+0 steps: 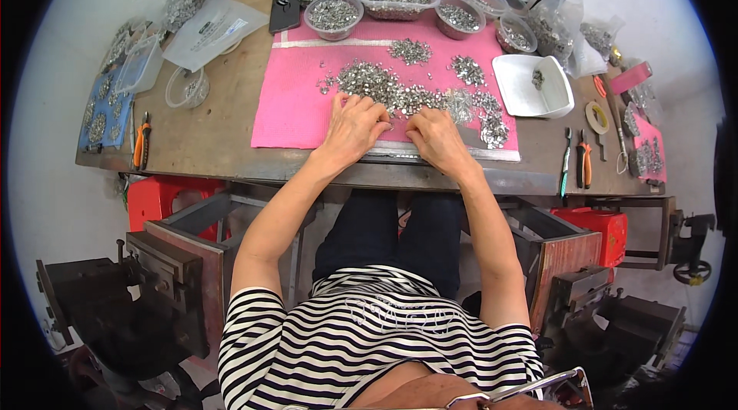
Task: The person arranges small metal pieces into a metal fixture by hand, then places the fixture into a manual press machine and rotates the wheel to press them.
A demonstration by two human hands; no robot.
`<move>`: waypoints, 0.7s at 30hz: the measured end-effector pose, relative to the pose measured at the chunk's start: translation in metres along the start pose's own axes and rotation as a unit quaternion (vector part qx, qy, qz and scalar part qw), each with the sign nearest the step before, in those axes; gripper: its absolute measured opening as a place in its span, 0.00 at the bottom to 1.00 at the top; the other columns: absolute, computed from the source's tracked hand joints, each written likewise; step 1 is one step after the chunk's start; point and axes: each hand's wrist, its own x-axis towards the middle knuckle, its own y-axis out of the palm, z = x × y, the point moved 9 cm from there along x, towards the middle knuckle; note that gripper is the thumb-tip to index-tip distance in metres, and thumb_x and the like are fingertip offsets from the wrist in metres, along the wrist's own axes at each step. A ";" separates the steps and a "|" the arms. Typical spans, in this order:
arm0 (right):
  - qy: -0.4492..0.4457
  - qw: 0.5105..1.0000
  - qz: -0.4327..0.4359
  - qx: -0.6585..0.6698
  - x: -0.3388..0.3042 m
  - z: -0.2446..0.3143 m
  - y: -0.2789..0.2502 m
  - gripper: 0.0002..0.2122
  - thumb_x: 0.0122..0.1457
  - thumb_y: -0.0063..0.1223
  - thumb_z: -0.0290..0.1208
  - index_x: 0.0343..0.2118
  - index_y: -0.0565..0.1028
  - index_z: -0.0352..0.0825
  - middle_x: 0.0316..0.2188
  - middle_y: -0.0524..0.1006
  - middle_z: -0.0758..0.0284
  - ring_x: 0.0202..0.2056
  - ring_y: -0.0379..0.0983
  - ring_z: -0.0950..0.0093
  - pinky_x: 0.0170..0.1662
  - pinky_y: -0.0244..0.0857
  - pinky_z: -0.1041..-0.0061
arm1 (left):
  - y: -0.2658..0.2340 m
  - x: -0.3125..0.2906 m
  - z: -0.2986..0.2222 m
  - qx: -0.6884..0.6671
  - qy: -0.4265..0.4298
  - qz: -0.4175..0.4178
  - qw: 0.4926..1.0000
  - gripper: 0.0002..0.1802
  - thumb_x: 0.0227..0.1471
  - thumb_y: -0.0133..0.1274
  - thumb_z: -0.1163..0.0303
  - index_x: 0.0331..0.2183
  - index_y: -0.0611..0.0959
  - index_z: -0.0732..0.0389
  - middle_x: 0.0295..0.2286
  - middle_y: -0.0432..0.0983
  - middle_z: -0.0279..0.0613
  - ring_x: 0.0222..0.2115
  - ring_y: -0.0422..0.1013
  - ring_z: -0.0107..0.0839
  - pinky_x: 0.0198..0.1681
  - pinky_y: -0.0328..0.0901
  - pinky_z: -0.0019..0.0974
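Both hands work at the near edge of a pink mat [296,95] covered with small silvery metal pieces. My left hand [355,129] rests on the front of the biggest pile [369,81], fingers curled and thumb drawn in. Across a short gap, my right hand [437,136] is bent the same way, fingertips pinched together by loose pieces [419,97]. Whatever sits between the fingertips of either hand is too small to make out. Smaller heaps lie beyond, one [410,51] at the back and another [493,132] right of my right hand.
Along the back stand a rectangular plastic tub [394,7] and round bowls [333,15] of metal pieces. A white tray [516,95] sits at right. Orange-handled pliers lie left [141,145] and right [584,164], near a toothbrush [566,160] and tape roll [596,118]. A phone [284,12] lies at back left.
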 end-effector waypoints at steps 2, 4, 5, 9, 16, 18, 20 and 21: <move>0.004 1.000 -0.005 0.007 -0.006 0.002 -0.008 0.04 0.56 0.61 0.24 0.34 0.78 0.32 0.29 0.77 0.62 0.34 0.74 0.64 0.41 0.64 0.64 | 0.001 0.000 0.001 -0.002 0.000 0.001 1.000 0.06 0.50 0.64 0.67 0.32 0.84 0.54 0.29 0.74 0.35 0.38 0.71 0.36 0.52 0.56 0.48; 0.120 0.982 0.003 0.143 -0.018 -0.005 -0.016 0.04 0.58 0.59 0.22 0.35 0.76 0.30 0.32 0.79 0.61 0.34 0.77 0.64 0.40 0.68 0.67 | -0.003 -0.004 0.005 -0.027 -0.006 -0.007 1.000 0.05 0.52 0.62 0.68 0.31 0.82 0.55 0.29 0.75 0.36 0.37 0.71 0.37 0.51 0.56 0.47; 0.121 0.982 0.004 0.142 -0.026 -0.002 -0.017 0.04 0.58 0.59 0.22 0.35 0.76 0.30 0.32 0.79 0.61 0.34 0.77 0.64 0.40 0.68 0.67 | -0.004 -0.004 0.004 -0.028 -0.006 -0.007 1.000 0.05 0.52 0.62 0.68 0.31 0.82 0.55 0.29 0.75 0.36 0.37 0.71 0.37 0.51 0.56 0.47; 0.106 0.971 -0.063 0.207 -0.047 0.008 -0.021 0.04 0.58 0.57 0.17 0.34 0.74 0.29 0.31 0.76 0.60 0.33 0.74 0.63 0.39 0.67 0.67 | -0.018 -0.002 -0.003 -0.047 -0.020 -0.015 0.999 0.04 0.54 0.60 0.68 0.31 0.83 0.57 0.27 0.75 0.35 0.34 0.71 0.36 0.50 0.56 0.44; 0.062 0.978 -0.109 0.165 -0.053 0.019 -0.023 0.06 0.55 0.57 0.15 0.35 0.74 0.29 0.32 0.76 0.60 0.36 0.73 0.62 0.40 0.66 0.66 | -0.026 -0.029 0.018 -0.022 -0.088 0.019 0.996 0.05 0.52 0.62 0.68 0.28 0.83 0.57 0.25 0.74 0.36 0.32 0.69 0.37 0.46 0.56 0.46; 0.058 0.981 -0.109 0.148 -0.054 0.018 -0.023 0.06 0.55 0.58 0.15 0.34 0.74 0.29 0.32 0.76 0.60 0.35 0.73 0.61 0.40 0.66 0.65 | -0.024 -0.030 0.018 -0.026 -0.088 0.014 0.996 0.05 0.52 0.62 0.68 0.28 0.83 0.57 0.25 0.74 0.35 0.32 0.69 0.37 0.46 0.56 0.46; 0.065 0.982 -0.110 0.140 -0.055 0.016 -0.022 0.06 0.55 0.58 0.15 0.34 0.74 0.30 0.32 0.76 0.61 0.35 0.73 0.60 0.40 0.66 0.65 | -0.024 -0.029 0.017 -0.030 -0.088 0.007 0.996 0.05 0.52 0.62 0.67 0.28 0.84 0.56 0.25 0.73 0.35 0.32 0.69 0.37 0.46 0.55 0.46; 0.065 0.982 -0.110 0.140 -0.056 0.016 -0.021 0.06 0.55 0.58 0.15 0.34 0.74 0.30 0.32 0.76 0.61 0.35 0.73 0.60 0.40 0.66 0.65 | -0.025 -0.028 0.015 -0.034 -0.088 0.004 0.996 0.04 0.52 0.62 0.67 0.29 0.85 0.55 0.25 0.74 0.35 0.32 0.69 0.37 0.46 0.55 0.46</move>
